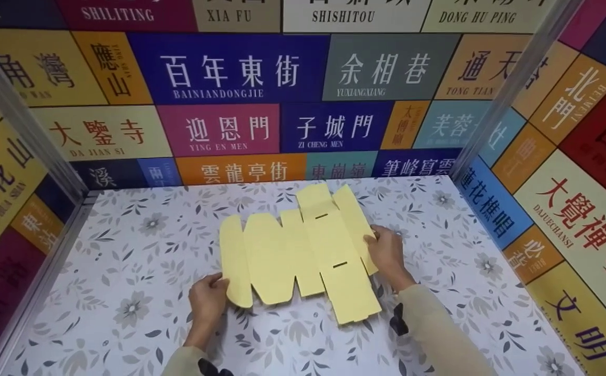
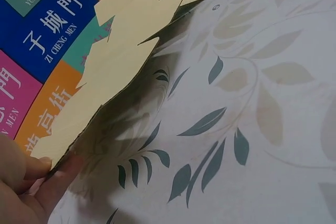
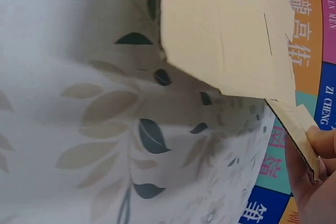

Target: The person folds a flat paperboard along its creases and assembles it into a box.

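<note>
A flat, unfolded yellow cardboard box blank (image 1: 277, 250) is held up over the table between both hands, its creases, flaps and two short slots facing up. My left hand (image 1: 209, 297) pinches the rounded flap at its left end, thumb on top and fingers beneath, as the left wrist view shows with the hand (image 2: 31, 182) at the lower left. At the opposite end my right hand (image 1: 388, 256) pinches the edge of a narrow side flap. That flap bends up from the blank in the right wrist view, with the thumb and fingers (image 3: 317, 145) around its edge.
The table (image 1: 141, 261) has a white covering printed with grey leaves and flowers. Colourful panels (image 1: 230, 68) with Chinese place names stand at the back and both sides, with pale corner posts (image 1: 517, 73) between them. The blank casts a shadow on the table.
</note>
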Tool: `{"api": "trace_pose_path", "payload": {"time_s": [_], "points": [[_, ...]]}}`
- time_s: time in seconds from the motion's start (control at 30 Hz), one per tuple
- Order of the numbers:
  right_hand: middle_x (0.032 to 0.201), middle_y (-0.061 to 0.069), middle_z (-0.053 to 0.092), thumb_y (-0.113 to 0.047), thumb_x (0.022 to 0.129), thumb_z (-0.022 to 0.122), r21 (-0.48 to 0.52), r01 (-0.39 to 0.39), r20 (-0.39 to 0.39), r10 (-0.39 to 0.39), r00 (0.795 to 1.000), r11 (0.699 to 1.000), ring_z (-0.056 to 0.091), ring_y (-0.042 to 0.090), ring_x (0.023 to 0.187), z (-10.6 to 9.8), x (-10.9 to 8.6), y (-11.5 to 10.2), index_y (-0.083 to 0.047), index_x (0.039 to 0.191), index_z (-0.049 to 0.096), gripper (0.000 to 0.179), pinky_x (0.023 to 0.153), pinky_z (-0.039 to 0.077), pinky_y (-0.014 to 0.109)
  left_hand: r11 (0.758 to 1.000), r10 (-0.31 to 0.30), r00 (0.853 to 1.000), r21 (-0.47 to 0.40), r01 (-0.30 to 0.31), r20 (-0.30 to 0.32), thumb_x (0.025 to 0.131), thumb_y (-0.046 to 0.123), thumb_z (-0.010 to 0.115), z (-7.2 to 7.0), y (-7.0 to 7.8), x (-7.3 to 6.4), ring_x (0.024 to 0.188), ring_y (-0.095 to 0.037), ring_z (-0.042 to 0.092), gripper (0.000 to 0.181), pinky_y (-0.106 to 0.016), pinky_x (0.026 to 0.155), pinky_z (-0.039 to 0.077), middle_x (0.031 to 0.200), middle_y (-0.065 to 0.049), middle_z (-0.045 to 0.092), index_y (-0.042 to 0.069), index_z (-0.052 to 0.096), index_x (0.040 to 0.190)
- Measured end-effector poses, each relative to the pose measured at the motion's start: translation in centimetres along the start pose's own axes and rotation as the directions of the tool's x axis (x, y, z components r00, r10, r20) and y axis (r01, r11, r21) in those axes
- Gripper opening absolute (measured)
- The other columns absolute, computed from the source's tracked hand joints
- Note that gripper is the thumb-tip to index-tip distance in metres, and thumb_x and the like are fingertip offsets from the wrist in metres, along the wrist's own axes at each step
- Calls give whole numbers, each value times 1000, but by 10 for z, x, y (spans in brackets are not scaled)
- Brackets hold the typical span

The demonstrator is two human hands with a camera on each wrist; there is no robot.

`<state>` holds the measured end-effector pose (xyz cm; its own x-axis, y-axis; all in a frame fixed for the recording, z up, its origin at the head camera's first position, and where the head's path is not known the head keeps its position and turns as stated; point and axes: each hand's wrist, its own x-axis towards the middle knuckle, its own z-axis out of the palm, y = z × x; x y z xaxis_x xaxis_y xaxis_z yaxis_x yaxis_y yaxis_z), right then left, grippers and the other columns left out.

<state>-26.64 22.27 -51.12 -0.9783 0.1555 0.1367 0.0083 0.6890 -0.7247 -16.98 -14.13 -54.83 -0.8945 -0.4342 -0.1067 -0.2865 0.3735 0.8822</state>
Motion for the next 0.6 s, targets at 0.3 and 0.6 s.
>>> {"api": "trace_pose_path", "payload": {"time_s": [0.3, 0.6], "points": [[103, 24, 74, -3, 93, 64, -16, 41, -37, -42, 998, 999, 70, 32, 87, -15, 15, -23, 6, 120, 68, 29, 81, 56, 46, 994, -65, 995, -80, 71, 82, 95, 5, 62, 2, 2, -9, 69, -13, 65, 33, -21, 56, 50, 101, -27, 72, -11, 63, 124], [105, 25, 73, -3, 93, 65, -70, 89, -34, -91, 995, 994, 70, 38, 95, -23, 25, -41, 6, 119, 69, 28, 85, 55, 50, 979, -110, 984, -157, 132, 141, 93, 6, 63, 8, 3, -21, 67, -12, 69, 34, -28, 62, 59, 98, -26, 73, -11, 61, 123]]}}
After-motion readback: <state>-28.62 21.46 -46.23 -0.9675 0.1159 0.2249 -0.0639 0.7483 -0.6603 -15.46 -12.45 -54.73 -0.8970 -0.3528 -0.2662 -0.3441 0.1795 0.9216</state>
